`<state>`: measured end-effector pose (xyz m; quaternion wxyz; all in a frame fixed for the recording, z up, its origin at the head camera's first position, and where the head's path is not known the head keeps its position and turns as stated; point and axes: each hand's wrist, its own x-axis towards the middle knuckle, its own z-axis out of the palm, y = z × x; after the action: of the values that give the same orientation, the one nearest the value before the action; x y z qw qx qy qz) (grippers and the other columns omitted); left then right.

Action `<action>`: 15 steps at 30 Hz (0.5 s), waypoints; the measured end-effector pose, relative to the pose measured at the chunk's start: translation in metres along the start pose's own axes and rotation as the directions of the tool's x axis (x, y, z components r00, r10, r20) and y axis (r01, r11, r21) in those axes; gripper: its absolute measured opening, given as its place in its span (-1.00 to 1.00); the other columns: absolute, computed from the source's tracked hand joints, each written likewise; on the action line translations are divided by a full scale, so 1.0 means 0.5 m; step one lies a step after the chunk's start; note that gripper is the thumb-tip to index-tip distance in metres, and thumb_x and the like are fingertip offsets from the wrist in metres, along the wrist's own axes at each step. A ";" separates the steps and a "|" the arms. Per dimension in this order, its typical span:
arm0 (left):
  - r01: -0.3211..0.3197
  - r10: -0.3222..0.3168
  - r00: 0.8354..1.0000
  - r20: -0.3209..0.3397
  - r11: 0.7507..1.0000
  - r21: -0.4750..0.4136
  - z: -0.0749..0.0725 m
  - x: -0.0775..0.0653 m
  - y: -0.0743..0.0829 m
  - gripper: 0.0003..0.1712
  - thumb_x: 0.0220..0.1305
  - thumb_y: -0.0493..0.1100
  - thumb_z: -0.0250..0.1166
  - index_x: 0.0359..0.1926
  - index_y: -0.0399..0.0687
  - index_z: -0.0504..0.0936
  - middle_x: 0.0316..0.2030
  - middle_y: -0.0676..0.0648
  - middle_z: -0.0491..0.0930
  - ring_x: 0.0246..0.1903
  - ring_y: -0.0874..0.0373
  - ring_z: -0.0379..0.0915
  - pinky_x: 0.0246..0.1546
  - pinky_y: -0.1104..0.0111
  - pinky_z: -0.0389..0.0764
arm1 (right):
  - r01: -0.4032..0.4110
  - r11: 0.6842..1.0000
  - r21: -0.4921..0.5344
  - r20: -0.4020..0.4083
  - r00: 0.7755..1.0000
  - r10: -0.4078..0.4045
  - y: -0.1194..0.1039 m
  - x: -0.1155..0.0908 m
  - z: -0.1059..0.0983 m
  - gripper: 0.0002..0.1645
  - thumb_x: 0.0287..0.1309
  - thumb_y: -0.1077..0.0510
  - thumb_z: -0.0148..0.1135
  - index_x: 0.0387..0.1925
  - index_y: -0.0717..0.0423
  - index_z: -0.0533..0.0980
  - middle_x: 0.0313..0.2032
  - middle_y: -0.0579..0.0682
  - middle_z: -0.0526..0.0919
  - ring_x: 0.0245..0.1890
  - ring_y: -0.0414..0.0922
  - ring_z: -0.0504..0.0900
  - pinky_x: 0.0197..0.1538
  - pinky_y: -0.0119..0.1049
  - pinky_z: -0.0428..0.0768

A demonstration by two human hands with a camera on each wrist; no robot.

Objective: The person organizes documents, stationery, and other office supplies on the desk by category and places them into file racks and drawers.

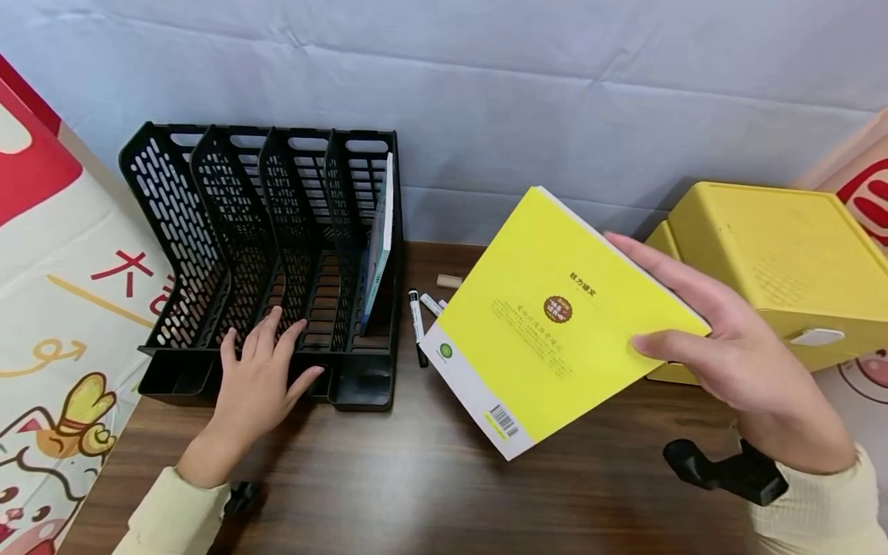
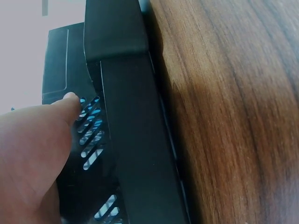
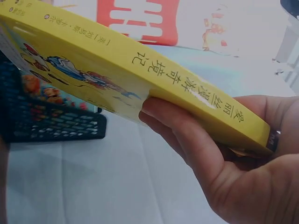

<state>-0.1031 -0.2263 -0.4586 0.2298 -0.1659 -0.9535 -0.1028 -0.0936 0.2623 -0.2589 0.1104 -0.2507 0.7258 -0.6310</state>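
In the head view my right hand (image 1: 721, 347) grips a yellow book (image 1: 527, 339) by its right side, thumb on the back cover and fingers behind. The book is tilted in the air over the desk, its white strip and barcode toward the lower left. The right wrist view shows the book's yellow spine (image 3: 140, 56) and part of its illustrated cover. My left hand (image 1: 260, 378) lies with fingers spread on the front of a black file holder (image 1: 364, 389). A thin book (image 1: 380, 247) stands in the holder's rightmost compartment.
Between holder and yellow book lie a marker (image 1: 418, 324), another white pen (image 1: 432, 304) partly hidden, and a small beige piece (image 1: 449, 281). A yellow storage box (image 1: 798, 254) stands at the right on the wooden desk (image 1: 333, 478). A pale cloth (image 1: 486, 100) hangs behind.
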 end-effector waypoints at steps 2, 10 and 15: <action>-0.001 0.001 1.000 0.001 1.000 -0.007 0.000 -0.001 0.001 0.02 0.43 0.54 -0.31 0.36 -0.21 0.44 0.38 -0.45 0.30 0.26 -0.41 0.31 0.26 -0.48 0.04 | -0.016 1.000 0.021 -0.002 1.000 0.016 -0.018 0.010 0.003 0.05 0.09 0.74 -0.07 0.58 0.13 0.10 0.36 0.21 0.43 0.09 -0.04 0.64 -0.05 -0.35 0.65; -0.005 0.005 1.000 -0.011 1.000 0.007 -0.001 -0.003 0.000 0.01 0.44 0.53 -0.31 0.35 -0.21 0.45 0.39 -0.44 0.30 0.25 -0.41 0.32 0.28 -0.46 0.03 | 0.023 0.995 0.096 -0.001 1.000 -0.023 -0.059 0.057 0.021 0.04 0.13 0.75 -0.13 0.59 0.08 0.10 0.28 0.19 0.51 -0.29 -0.15 0.66 -0.88 -0.35 -0.02; -0.008 0.008 1.000 -0.012 1.000 0.018 -0.001 -0.004 0.000 0.00 0.44 0.52 -0.30 0.36 -0.20 0.44 0.39 -0.43 0.30 0.26 -0.40 0.32 0.27 -0.46 0.06 | 0.038 0.975 0.220 -0.025 0.999 -0.034 -0.074 0.092 0.035 0.02 0.14 0.76 -0.18 0.57 0.07 0.15 0.39 0.27 0.36 0.01 -0.06 0.67 -0.56 -0.50 0.50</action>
<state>-0.1014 -0.2270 -0.4590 0.2373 -0.1672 -0.9523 -0.0944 -0.1159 0.2212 -0.2189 0.1184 -0.2433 0.6479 -0.7120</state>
